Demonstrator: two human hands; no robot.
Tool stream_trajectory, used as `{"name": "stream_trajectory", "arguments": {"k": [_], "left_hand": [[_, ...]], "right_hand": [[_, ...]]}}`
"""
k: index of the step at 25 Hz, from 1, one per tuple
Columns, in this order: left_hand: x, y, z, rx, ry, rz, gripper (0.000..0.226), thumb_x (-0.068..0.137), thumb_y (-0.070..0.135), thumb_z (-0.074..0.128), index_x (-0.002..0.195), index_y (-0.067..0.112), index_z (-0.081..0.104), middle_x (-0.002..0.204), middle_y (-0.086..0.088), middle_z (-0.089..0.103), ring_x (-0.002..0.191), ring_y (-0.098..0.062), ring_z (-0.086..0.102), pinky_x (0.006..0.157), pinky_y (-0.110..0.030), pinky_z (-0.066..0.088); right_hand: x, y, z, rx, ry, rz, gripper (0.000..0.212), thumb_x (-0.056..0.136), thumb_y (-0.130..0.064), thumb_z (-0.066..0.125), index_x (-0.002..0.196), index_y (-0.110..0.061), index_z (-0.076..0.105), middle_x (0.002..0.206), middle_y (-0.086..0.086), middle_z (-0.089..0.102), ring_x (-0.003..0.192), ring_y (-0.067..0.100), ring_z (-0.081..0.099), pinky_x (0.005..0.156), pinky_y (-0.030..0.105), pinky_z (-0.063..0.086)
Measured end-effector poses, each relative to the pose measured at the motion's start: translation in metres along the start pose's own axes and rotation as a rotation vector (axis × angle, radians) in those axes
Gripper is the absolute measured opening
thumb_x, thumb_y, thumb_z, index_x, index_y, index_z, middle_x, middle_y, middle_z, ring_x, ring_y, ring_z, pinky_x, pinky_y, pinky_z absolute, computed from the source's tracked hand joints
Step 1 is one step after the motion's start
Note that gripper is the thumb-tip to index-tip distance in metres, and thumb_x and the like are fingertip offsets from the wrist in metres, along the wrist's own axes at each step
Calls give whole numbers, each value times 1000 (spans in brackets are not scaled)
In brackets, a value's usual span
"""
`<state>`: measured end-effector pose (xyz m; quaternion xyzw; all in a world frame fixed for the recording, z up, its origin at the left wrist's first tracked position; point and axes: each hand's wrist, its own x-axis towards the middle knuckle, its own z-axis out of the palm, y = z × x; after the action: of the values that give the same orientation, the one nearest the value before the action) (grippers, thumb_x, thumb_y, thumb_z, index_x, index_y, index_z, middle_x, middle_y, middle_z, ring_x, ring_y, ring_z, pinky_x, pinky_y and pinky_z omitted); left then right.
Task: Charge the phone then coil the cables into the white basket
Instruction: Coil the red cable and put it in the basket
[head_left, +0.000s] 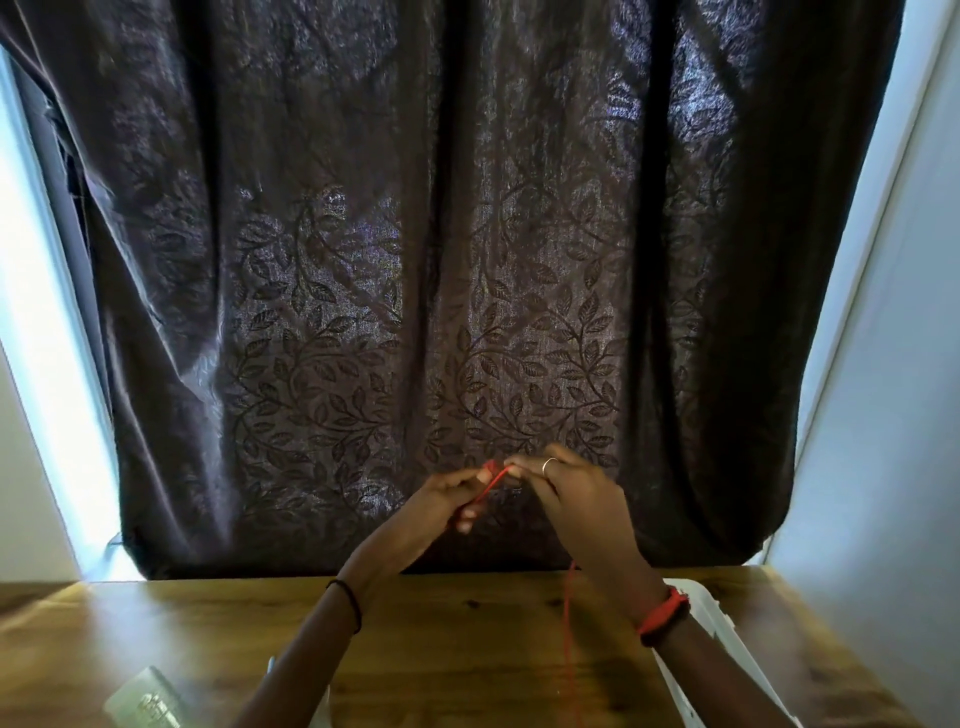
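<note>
Red cable (488, 486) aloft over wooden table (447, 623)

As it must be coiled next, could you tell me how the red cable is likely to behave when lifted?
Probably floppy: the red cable hangs limp below the right hand toward the wooden table. Likely light, since the left hand and the right merely pinch it. Being thin, it may tangle or slip loose when coiled.

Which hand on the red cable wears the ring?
The right hand: a thin ring sits on one finger and a red band on its wrist. The left hand, also holding the red cable, shows no ring, only a black wristband.
</note>
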<state>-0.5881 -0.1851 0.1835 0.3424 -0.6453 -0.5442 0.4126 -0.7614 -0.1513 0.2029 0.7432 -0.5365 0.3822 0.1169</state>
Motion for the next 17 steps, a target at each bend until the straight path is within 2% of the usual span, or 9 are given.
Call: {"name": "stream_trajectory", "arguments": {"k": [3, 6, 9, 11, 15, 17], "left_hand": [[-9, 5, -3, -309, -181, -20, 39, 98, 18, 31, 109, 0, 64, 51, 8, 27, 44, -4, 27, 48, -18, 28], [-12, 10, 0, -615, -211, -36, 43, 95, 22, 33, 109, -2, 66, 48, 10, 25, 41, -2, 26, 44, -17, 28], [-10, 12, 10, -845, -186, -26, 46, 95, 23, 32, 117, -3, 62, 52, 9, 17, 42, -4, 19, 43, -16, 27], [-6, 12, 15, -955, -167, -17, 47, 95, 24, 32, 120, -5, 59, 55, 9, 16, 45, -5, 15, 44, -16, 24], [0, 12, 21, -1104, -111, 12, 48, 97, 26, 33, 126, -6, 54, 50, 8, 30, 41, -6, 25, 46, -16, 28], [4, 15, 24, -1135, -59, 31, 47, 98, 25, 34, 130, -5, 48, 50, 8, 32, 40, -6, 32, 45, -16, 35]], "right_hand": [[6, 1, -5, 444, -57, 93, 19, 88, -22, 62, 102, -27, 73, 69, -16, 53, 64, -2, 54, 57, 12, 35], [11, 2, -7, 700, -18, 143, 20, 85, -14, 65, 97, -29, 71, 64, -19, 63, 62, -7, 58, 61, 5, 38], [9, -1, 4, 701, 31, 211, 22, 86, -18, 63, 96, -38, 67, 54, -19, 60, 50, -3, 51, 52, 7, 35], [9, -3, 10, 712, 56, 265, 22, 88, -20, 62, 98, -40, 65, 51, -16, 59, 49, -3, 50, 51, 8, 35], [4, -4, 21, 576, 29, 281, 20, 92, -25, 57, 108, -28, 68, 57, -8, 57, 55, -1, 54, 53, 11, 37], [-4, -4, 27, 415, -33, 282, 25, 95, -29, 50, 105, -18, 70, 67, -3, 61, 63, 5, 57, 60, 21, 43]]}}
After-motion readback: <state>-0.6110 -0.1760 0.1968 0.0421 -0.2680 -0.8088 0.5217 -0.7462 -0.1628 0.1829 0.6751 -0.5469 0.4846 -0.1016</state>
